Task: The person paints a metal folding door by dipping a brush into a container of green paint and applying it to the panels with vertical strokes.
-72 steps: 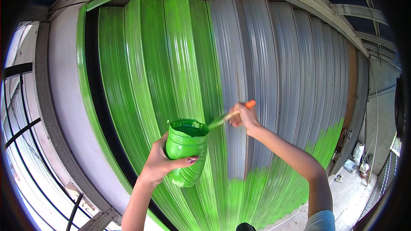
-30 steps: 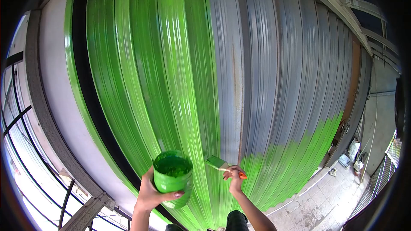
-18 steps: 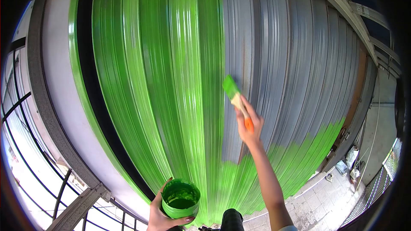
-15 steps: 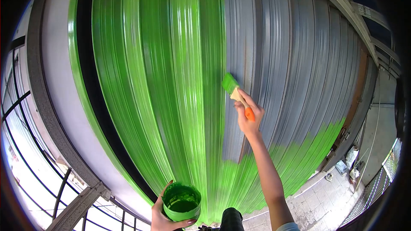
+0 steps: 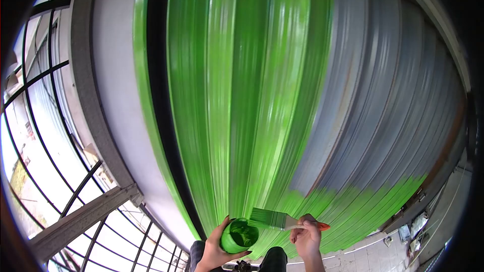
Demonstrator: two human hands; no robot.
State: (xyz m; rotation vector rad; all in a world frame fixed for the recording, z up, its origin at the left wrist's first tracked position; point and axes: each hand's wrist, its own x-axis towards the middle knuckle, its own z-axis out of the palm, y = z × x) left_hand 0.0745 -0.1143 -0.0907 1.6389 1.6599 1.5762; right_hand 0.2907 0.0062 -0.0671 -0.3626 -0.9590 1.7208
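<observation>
My left hand (image 5: 216,250) is wrapped round a tub of green paint (image 5: 232,243), tilted so its dark green inside faces me. In my right hand (image 5: 306,238) is a paintbrush (image 5: 286,222), gripped by its orange-tipped handle. The bristles are coated green and point left, right at the upper rim of the tub. Behind both hands stands a ribbed metal shutter (image 5: 383,80), bright green over its left part and along the bottom, bare grey at the upper right.
A black vertical strip (image 5: 164,70) and a pale wall (image 5: 118,60) border the shutter on the left. Further left is a black metal grille (image 5: 70,186) with a grey beam (image 5: 83,216). My knees (image 5: 274,259) show below, and paved floor (image 5: 368,259) lies at the lower right.
My right hand has brought the brush down from the grey-green border to the tub's rim. The tub sits slightly further right in view, and the camera has turned left.
</observation>
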